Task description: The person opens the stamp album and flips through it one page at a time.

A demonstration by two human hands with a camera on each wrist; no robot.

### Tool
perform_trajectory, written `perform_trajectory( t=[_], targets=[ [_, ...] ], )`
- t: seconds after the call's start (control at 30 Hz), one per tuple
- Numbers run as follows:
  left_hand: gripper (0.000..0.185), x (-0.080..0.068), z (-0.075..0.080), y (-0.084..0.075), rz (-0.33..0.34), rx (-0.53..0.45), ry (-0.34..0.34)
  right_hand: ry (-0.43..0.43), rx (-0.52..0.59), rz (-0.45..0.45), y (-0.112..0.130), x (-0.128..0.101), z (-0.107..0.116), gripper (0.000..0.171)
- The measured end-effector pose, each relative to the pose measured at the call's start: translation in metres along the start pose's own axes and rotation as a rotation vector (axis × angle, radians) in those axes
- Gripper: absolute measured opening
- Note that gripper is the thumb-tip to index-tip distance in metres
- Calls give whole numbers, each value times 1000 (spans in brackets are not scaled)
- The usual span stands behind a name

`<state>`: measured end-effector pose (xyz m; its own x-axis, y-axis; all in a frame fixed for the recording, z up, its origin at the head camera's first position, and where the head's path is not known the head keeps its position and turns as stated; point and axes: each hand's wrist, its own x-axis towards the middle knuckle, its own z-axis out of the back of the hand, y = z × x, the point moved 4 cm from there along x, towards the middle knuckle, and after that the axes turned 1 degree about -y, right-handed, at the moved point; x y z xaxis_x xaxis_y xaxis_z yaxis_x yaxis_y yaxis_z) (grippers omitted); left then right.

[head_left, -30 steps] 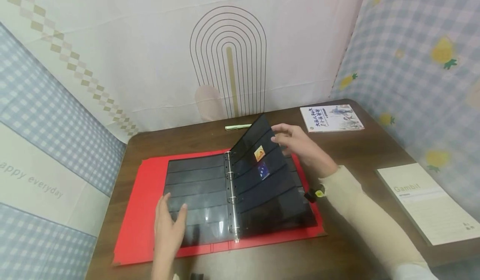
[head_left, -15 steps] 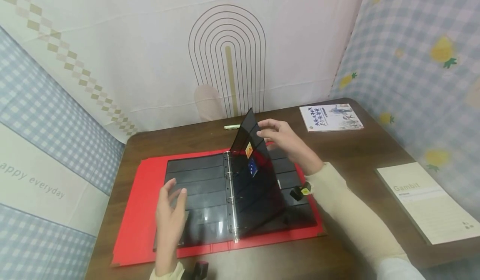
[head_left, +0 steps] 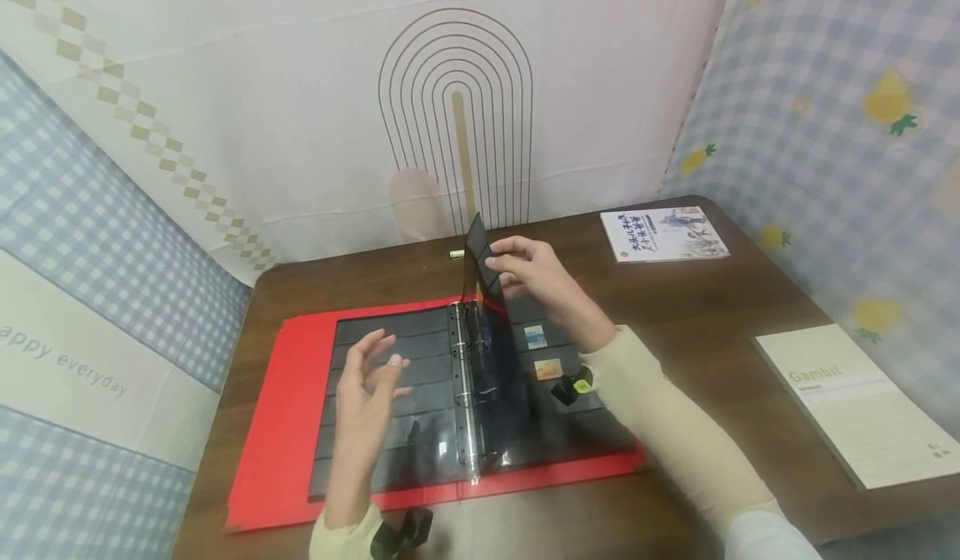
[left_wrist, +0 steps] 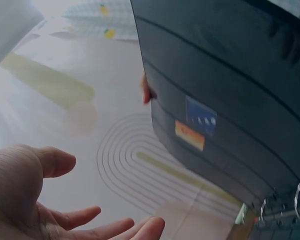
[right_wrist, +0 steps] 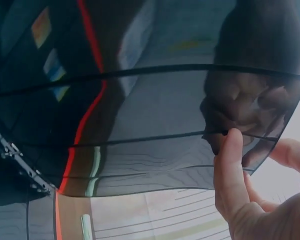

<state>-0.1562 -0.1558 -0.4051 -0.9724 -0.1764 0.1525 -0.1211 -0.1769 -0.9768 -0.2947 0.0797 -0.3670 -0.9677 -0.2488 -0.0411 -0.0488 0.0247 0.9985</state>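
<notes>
Binder page (head_left: 480, 293) stands upright, pinched by right hand (head_left: 536, 272) (left hand (head_left: 367, 377) hovers open).

The raised page (head_left: 480, 293) hides most of the green pen (head_left: 455, 254).

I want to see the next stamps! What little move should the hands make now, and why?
Probably the right hand should ease the black page over leftward onto the left stack. The page stands nearly upright over the binder rings, pinched at its top edge, and the left hand hovers open above the left pages, apparently ready to receive it.
</notes>
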Motion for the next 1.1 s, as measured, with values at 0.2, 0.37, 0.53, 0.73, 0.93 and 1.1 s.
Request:
perform_trajectory(
  t=[0.2,0.37,0.53,0.73,0.93,1.1],
  targets=[
    [42,3,-14,-14,-88,-17,91,-11,12,18,-2,0,-12,31],
    [43,3,-26,-28,-154,-21,195,-3,-13,33,-1,2,-21,31],
    [47,7,-33,-38,-165,28,236,12,-51,53,3,4,-29,34],
    [52,15,-37,-42,-103,85,233,45,-113,87,7,5,-40,32],
    [58,18,-43,-44,-36,123,251,69,-183,119,9,7,-52,30],
    [61,19,-45,-44,-13,136,256,106,-264,160,9,7,-63,35]
  ],
)
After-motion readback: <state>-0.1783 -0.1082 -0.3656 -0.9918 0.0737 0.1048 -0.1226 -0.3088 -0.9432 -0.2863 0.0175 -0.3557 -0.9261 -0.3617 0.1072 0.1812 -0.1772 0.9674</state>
